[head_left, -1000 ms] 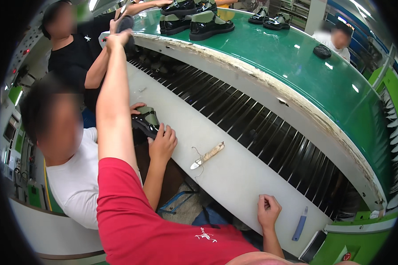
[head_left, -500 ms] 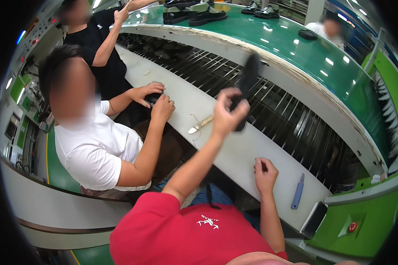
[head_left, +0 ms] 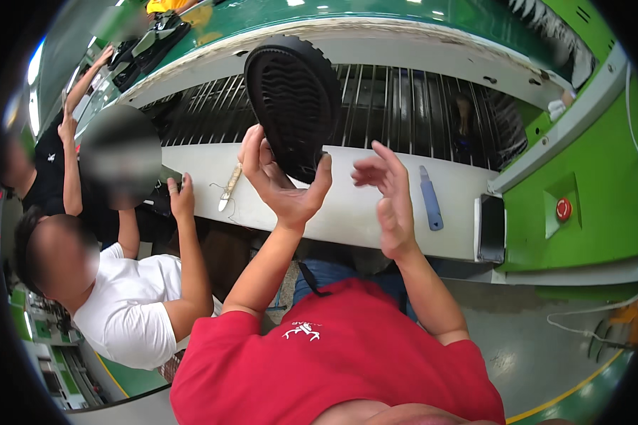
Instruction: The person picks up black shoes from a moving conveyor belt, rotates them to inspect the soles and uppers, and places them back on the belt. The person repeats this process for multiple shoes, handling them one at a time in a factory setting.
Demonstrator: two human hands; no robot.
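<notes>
My left hand (head_left: 287, 195) grips a black rubber shoe sole (head_left: 290, 103) by its lower end, thumb on one side and fingers on the other. The sole stands nearly upright above the white ledge, its wavy-ridged face turned toward me. To its right, my right hand (head_left: 391, 202) is raised with fingers apart and holds nothing. A flat blue tool (head_left: 430, 200) lies on the ledge right of that hand. Left of my left wrist lies a light-coloured wrapped tool (head_left: 230, 185) with a white tip and loose thread.
Behind the white ledge (head_left: 333, 216) runs a metal roller rack (head_left: 397, 113), below a green tabletop (head_left: 376, 13) with black shoes (head_left: 156, 44) at its left. A green machine (head_left: 581, 184) with a red button borders the right. A co-worker in white (head_left: 138, 297) sits close on my left.
My left hand has turned the sole so its ridged face shows and holds it steadier. My right hand has risen toward it and its fingers have spread. The view has swung right.
</notes>
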